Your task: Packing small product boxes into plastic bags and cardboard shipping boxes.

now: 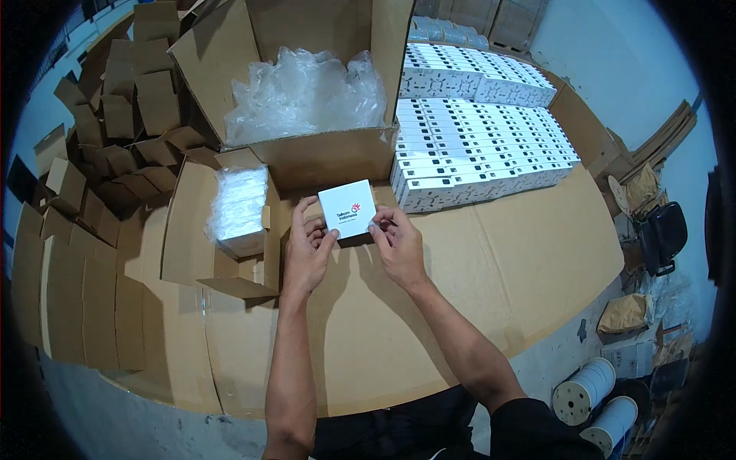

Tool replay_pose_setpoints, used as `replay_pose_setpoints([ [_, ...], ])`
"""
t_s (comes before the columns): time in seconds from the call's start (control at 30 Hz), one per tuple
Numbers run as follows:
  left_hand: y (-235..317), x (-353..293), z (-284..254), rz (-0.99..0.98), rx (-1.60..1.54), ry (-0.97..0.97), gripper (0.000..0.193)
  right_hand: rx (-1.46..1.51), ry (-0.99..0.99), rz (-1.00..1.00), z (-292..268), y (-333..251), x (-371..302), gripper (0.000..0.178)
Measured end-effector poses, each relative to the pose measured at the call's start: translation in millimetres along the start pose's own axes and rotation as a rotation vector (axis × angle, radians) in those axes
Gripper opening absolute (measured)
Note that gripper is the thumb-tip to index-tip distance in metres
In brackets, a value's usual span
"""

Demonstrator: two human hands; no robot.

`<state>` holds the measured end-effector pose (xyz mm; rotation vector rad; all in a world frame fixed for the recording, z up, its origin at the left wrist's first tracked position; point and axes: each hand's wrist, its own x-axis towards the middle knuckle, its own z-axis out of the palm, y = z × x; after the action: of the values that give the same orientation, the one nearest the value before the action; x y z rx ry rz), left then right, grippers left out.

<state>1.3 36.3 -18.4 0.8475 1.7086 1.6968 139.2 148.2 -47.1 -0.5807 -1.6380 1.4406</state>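
Note:
Between my two hands a small white square box (345, 205) with a printed logo is held above the cardboard-covered table. My left hand (308, 249) grips its left side, thumb at the lower left corner and fingers along the edge. On the opposite side my right hand (400, 247) pinches the lower right corner between thumb and fingers. Just left of my hands stands an open brown carton (188, 230). Inside it, plastic-wrapped white packs (241, 203) are stacked in a row, with a gap at the near end.
Behind my hands, a large open carton (326, 149) holds crumpled clear plastic bags (307, 92). Stacked white boxes (475, 146) fill the table's back right. Open brown cartons (84, 307) crowd the left side. Cable spools (586, 387) and a black chair (665, 230) stand right of the table (521, 253).

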Motion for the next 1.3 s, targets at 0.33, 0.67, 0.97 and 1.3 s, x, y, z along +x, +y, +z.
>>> replay_pose_setpoints([
  [0.33, -4, 1, 0, 0.157, 0.341, 0.049, 0.048, -0.350, -0.032, -0.037, -10, -1, 8, 0.031],
  [0.67, -2, -2, 0, 0.124, 0.418, 0.030, 0.048, -0.437, -0.088, -0.067, -15, 0, 7, 0.039],
  [0.97, 6, -2, 4, 0.153, 0.279, 0.143, 0.043, -0.450, -0.070, -0.124, -20, 1, 2, 0.043],
  [1.3, 83, 58, 40, 0.577, 0.345, 0.363, 0.028, -0.606, 0.023, -0.106, -16, 1, -8, 0.038],
])
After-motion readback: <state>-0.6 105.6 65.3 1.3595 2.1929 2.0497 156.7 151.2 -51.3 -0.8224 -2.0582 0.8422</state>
